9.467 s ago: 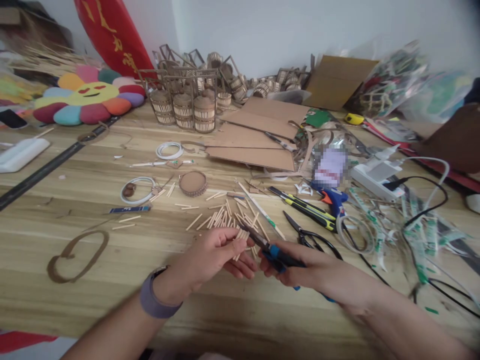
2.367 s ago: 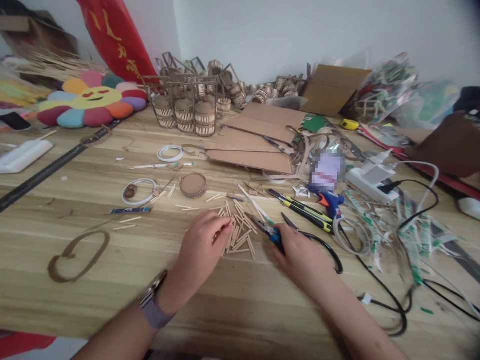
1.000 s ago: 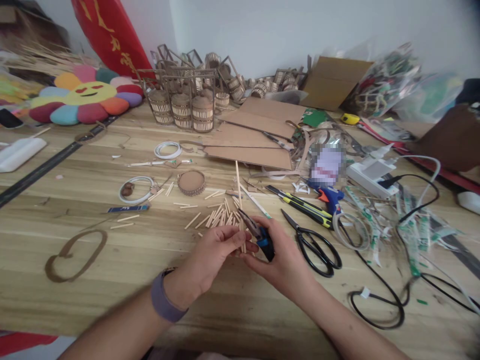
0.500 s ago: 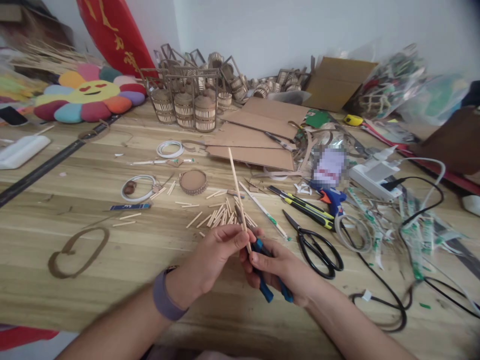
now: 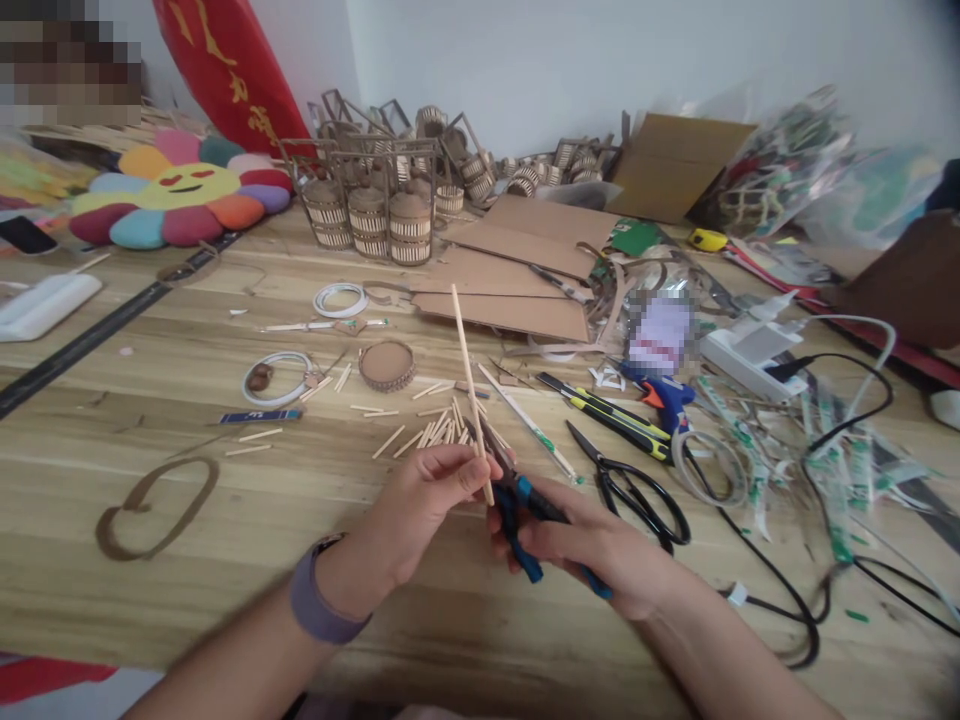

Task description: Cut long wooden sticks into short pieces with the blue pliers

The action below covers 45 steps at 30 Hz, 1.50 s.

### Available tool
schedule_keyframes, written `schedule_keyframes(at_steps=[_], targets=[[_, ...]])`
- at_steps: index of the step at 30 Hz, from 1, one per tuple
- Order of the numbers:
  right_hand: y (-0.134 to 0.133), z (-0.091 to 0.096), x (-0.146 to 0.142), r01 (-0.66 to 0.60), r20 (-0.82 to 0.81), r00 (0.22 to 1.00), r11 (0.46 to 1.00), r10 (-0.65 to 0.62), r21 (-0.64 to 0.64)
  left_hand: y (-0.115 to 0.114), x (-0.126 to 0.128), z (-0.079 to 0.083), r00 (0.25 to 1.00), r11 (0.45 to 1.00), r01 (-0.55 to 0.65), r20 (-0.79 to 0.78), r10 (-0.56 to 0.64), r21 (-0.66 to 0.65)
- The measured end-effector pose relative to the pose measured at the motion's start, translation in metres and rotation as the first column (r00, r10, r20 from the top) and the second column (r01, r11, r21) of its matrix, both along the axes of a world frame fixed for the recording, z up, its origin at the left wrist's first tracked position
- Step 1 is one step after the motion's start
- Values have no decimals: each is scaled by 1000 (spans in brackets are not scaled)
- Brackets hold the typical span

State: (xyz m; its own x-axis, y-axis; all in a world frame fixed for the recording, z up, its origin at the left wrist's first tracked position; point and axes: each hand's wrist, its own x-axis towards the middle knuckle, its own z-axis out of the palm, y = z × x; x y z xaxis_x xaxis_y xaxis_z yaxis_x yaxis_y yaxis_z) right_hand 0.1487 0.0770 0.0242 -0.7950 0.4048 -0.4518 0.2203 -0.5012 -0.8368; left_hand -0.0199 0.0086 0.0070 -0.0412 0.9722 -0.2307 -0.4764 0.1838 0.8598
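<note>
My left hand pinches a long thin wooden stick near its lower end, so the stick points up and away over the table. My right hand grips blue-handled pliers, whose dark jaws sit against the stick just above my left fingers. Behind both hands lies a pile of short cut sticks. A purple band is on my left wrist.
Black scissors, a yellow-black utility knife, a blue glue gun and tangled black cables lie to the right. Cardboard sheets, small woven baskets and a flower cushion stand farther back. A brown ring lies left.
My left hand picked a long stick from the pile and raised it. My right hand brought the pliers' jaws up to it and spread the handles.
</note>
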Motion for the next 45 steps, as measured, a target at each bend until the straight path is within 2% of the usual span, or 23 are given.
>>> schedule_keyframes(at_steps=[3, 5, 8, 12, 16, 20, 40, 45], targets=[[7, 14, 7, -69, 104, 993, 978, 49, 199, 2, -7, 3, 987, 997, -70, -145, 67, -14], [11, 22, 12, -118, 185, 981, 952, 66, 283, 2, -10, 5, 979, 998, -37, -204, 25, -56], [14, 30, 18, -201, 284, 954, 913, 99, 355, 0, -9, 8, 976, 990, 75, -197, -97, -116], [15, 34, 23, -272, 347, 924, 910, 158, 311, -3, -6, 10, 963, 972, 182, -173, -207, -149], [16, 33, 23, -277, 354, 915, 939, 193, 202, -3, -6, 8, 944, 946, 272, -144, -298, -175], [15, 33, 20, -279, 336, 918, 946, 212, 165, -4, -5, 6, 923, 921, 329, -135, -361, -209], [15, 29, 16, -378, 336, 897, 892, 287, 247, -5, -6, 4, 902, 896, 382, -117, -414, -226], [15, 28, 14, -415, 350, 886, 854, 302, 313, -4, -5, 6, 899, 895, 380, -132, -417, -235]])
